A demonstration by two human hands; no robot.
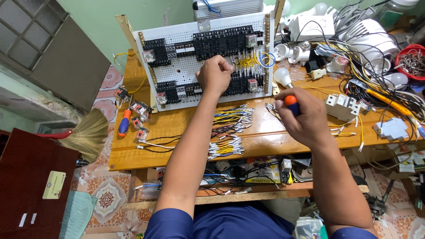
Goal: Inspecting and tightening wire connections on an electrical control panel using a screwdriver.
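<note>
Two bare hands are at work over the wooden bench (261, 135). The left hand (214, 74) is closed into a loose fist, knuckles up, pressed against the face of the white perforated board (186, 66) that stands tilted at the far side of the bench; its fingertips are hidden, so I cannot tell what they pinch, though they sit right at the cluster of yellow wires (248, 59) looped between the two rows of black terminal blocks (217, 42). The right hand (305, 119) is curled tight around a screwdriver (291, 104), with only the orange butt of the handle and a strip of dark grip showing above the fingers; it hovers above the bench, near and to the right of the board.

Between the forearms lie three loose bundles of short cut wires (230, 130), yellow, blue, black and white, each tipped with pale ferrules. A white bulb (283, 76) rests just left of the right hand, and a grey breaker (341, 106) sits just right of it. On the left end of the bench a second screwdriver (124, 123), with an orange and blue handle, lies beside a few small clear relays (139, 108). Far right, a tangle of cables, white fittings and a red bowl (409, 62) crowd the corner. On the floor to the left lies a straw broom (86, 132).
</note>
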